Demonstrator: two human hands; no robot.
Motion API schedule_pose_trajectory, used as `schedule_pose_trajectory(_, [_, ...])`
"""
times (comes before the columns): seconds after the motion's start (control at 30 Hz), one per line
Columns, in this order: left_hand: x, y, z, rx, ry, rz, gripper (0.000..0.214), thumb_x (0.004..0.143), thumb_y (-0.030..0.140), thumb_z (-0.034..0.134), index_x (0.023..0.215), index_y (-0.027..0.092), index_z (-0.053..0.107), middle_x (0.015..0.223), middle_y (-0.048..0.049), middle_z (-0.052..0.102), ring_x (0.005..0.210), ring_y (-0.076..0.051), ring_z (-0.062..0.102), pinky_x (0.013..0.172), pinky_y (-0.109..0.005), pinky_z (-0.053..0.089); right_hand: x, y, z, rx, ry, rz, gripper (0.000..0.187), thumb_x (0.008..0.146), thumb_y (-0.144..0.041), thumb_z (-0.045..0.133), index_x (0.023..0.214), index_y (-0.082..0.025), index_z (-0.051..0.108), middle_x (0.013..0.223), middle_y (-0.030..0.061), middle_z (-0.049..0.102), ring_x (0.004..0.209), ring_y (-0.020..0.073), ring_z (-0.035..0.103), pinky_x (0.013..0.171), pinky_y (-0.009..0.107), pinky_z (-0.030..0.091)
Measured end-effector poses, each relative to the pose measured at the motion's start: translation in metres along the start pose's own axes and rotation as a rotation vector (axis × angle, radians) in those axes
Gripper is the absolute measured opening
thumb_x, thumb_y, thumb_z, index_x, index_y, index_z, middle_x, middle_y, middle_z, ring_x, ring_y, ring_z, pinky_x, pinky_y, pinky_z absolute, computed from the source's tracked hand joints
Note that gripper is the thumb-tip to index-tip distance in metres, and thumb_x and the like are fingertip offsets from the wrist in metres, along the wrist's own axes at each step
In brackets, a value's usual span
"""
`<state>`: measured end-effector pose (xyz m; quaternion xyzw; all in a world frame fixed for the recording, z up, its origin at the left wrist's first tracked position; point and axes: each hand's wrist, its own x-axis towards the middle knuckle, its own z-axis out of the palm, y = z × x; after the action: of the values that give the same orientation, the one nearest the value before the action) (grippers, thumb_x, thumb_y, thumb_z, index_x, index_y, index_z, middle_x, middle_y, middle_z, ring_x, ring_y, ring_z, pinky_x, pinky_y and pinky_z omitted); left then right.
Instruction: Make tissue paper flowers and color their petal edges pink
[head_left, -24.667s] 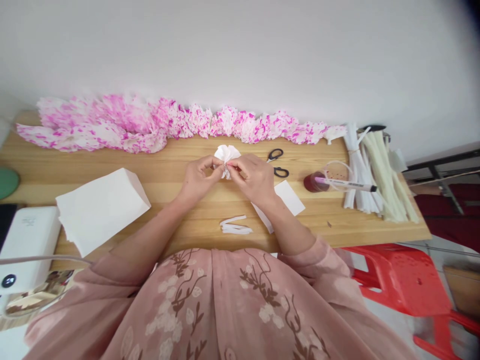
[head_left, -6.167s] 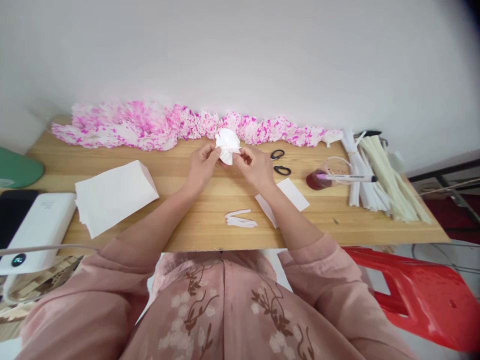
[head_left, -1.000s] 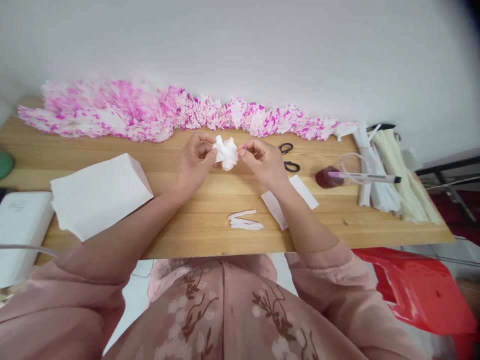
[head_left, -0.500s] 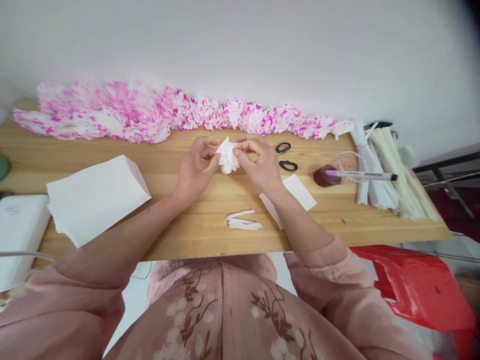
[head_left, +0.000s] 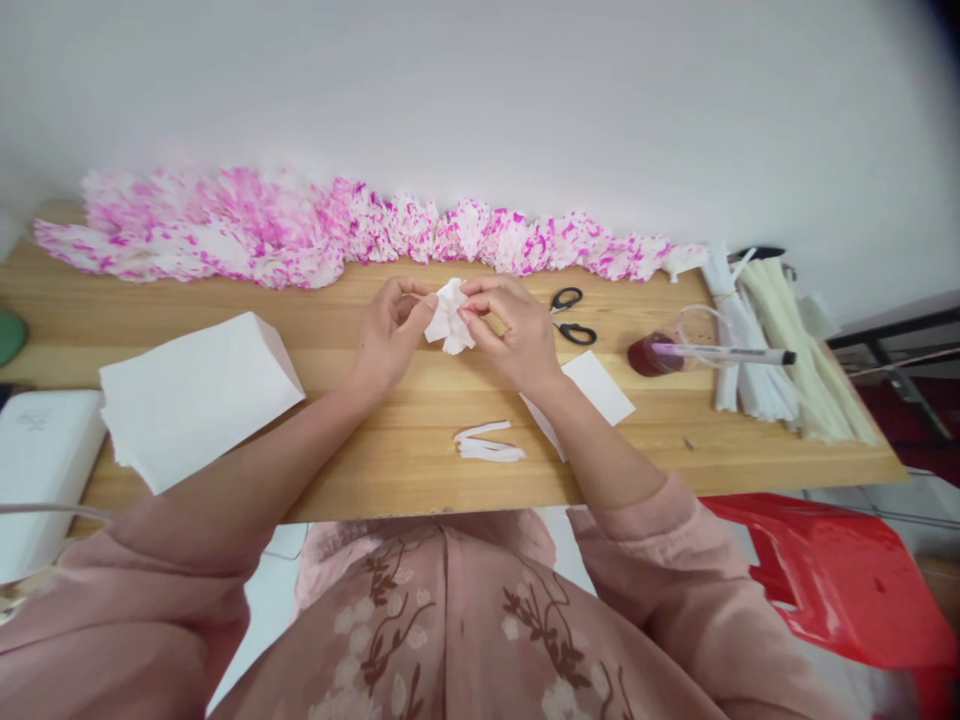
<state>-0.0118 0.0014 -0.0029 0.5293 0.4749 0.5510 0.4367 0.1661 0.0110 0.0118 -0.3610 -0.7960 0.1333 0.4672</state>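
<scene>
Item: white tissue bundle (head_left: pixel 448 320) held just above tabletop (head_left: pixel 390 440), centre | Left grip (head_left: pixel 386 335): pinched on bundle's left edge | Right grip (head_left: pixel 514 335): pinched on its top layer | Risk: thin layer judged liable to tear if pulled sharply.

No writing is legible. The white device (head_left: pixel 41 470) at the left end of the surface (head_left: pixel 390 470) bears a faint grey mark, too blurred to read.
</scene>
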Motion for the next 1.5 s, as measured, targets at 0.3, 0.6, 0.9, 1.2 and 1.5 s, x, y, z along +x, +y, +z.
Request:
schedule_pose_trajectory(0.3, [0.003,0.000,-0.001,-0.001,-0.017,-0.046,0.020,0.081,0.031,0.072,0.076,0.018,0.058,0.068,0.0024,0.065,0.057,-0.010,0.060,0.054,-0.022,0.047,0.001,0.003,-0.005,-0.057,-0.053,-0.015,0.012,0.095,-0.028,0.057,0.090,-0.024,0.067,0.112,0.0064,0.072,0.105,0.0222,0.067,0.094,0.042,0.052])
schedule_pose_trajectory(0.6, [-0.002,0.001,0.003,0.018,0.011,0.033,0.019,0.082,0.033,0.070,0.078,0.018,0.060,0.073,0.0010,0.068,0.064,-0.012,0.065,0.063,-0.024,0.054,0.003,0.003,-0.007,-0.127,-0.005,0.096,0.012,0.091,-0.037,0.062,0.096,-0.026,0.066,0.120,0.0082,0.069,0.116,0.0261,0.062,0.103,0.049,0.048])
schedule_pose_trajectory(0.9, [-0.009,0.004,0.005,0.139,-0.011,0.119,0.014,0.081,0.029,0.068,0.076,0.017,0.064,0.074,-0.0002,0.069,0.067,-0.011,0.063,0.064,-0.022,0.050,-0.001,0.004,0.004,-0.029,0.035,0.199,0.022,0.093,-0.043,0.061,0.086,-0.024,0.068,0.117,0.0074,0.071,0.111,0.0241,0.064,0.101,0.046,0.051])
schedule_pose_trajectory(1.2, [-0.001,-0.002,0.003,0.038,-0.027,0.013,0.022,0.078,0.037,0.072,0.079,0.018,0.062,0.076,-0.0005,0.069,0.066,-0.012,0.062,0.063,-0.023,0.049,0.000,0.008,0.004,0.114,0.091,0.285,0.024,0.093,-0.046,0.060,0.086,-0.024,0.068,0.114,0.0056,0.072,0.104,0.0203,0.067,0.090,0.040,0.057])
schedule_pose_trajectory(1.5, [-0.005,0.002,-0.002,0.129,-0.059,0.046,0.023,0.087,0.036,0.064,0.074,0.018,0.062,0.066,0.0011,0.063,0.058,-0.011,0.058,0.054,-0.021,0.046,0.000,0.000,0.003,-0.098,-0.047,0.007,0.016,0.095,-0.031,0.056,0.087,-0.026,0.069,0.115,0.0045,0.073,0.107,0.0234,0.066,0.097,0.046,0.051])
